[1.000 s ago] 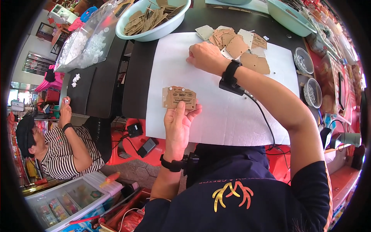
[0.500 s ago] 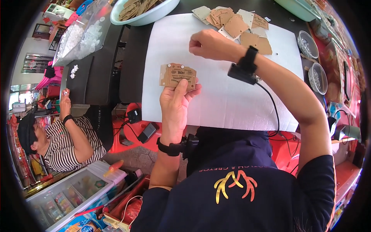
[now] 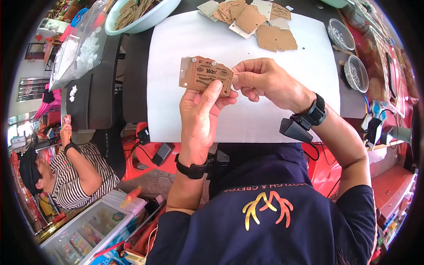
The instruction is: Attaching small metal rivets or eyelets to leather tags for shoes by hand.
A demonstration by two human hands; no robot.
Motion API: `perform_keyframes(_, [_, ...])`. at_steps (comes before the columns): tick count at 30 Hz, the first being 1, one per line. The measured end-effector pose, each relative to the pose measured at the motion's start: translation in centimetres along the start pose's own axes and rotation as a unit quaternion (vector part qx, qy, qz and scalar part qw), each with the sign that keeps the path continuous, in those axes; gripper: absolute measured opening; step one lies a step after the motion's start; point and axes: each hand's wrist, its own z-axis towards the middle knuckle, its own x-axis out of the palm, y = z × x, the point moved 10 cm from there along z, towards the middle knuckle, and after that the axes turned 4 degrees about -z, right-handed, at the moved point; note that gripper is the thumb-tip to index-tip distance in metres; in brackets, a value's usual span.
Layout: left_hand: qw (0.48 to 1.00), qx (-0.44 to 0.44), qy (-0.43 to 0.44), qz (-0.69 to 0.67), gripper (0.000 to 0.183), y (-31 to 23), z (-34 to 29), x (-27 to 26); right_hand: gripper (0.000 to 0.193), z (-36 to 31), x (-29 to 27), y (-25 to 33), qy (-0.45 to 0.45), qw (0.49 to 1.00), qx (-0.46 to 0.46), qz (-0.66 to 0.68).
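My left hand (image 3: 202,104) grips a brown printed card (image 3: 212,76) from below, the thumb across its face. The card has a ragged edge and lies over a paler piece that shows at its left side. Small round pale studs sit along its top edge, and darker dots show along the lower edge. My right hand (image 3: 265,80) is pinched at the card's right edge; what its fingertips hold, if anything, is hidden. A pile of brown and white cards with small holes (image 3: 251,20) lies at the far side of the white foam sheet (image 3: 274,115).
At far left is a pale basin (image 3: 157,17) of brown pieces. Two clear bowls of small shiny bits (image 3: 340,34) (image 3: 356,73) stand at right. On the left are a bin of white pieces (image 3: 79,55) and a person in a striped shirt (image 3: 81,176). Cables hang below my right wrist.
My right hand has come down and left from above the foam sheet to the card's right edge. My left hand has raised the card slightly. The whole view has shifted a little.
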Motion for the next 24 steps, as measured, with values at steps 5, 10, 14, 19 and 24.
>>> perform_keyframes(5, [1.000, -0.006, 0.020, 0.021, 0.024, 0.3, -0.1, 0.9, 0.026, -0.9, -0.1, -0.2, 0.017, 0.999, -0.004, 0.045])
perform_keyframes(10, [0.999, -0.006, 0.029, 0.019, 0.023, 0.3, -0.3, 1.3, 0.025, -1.4, -0.5, -0.4, 0.001, 0.998, -0.007, 0.064])
perform_keyframes(14, [1.000, -0.006, 0.021, 0.018, 0.023, 0.3, -0.3, 1.2, 0.021, -1.7, -0.7, -0.4, -0.012, 0.997, -0.005, 0.076])
perform_keyframes(19, [0.999, -0.008, 0.022, 0.024, 0.025, 0.2, -0.4, 1.4, 0.019, -1.8, -1.0, -1.0, -0.035, 0.995, 0.000, 0.088])
perform_keyframes(24, [0.999, -0.020, 0.038, 0.028, 0.027, 0.6, -0.2, 1.5, 0.024, -2.0, -0.6, -1.2, -0.016, 0.994, 0.004, 0.107])
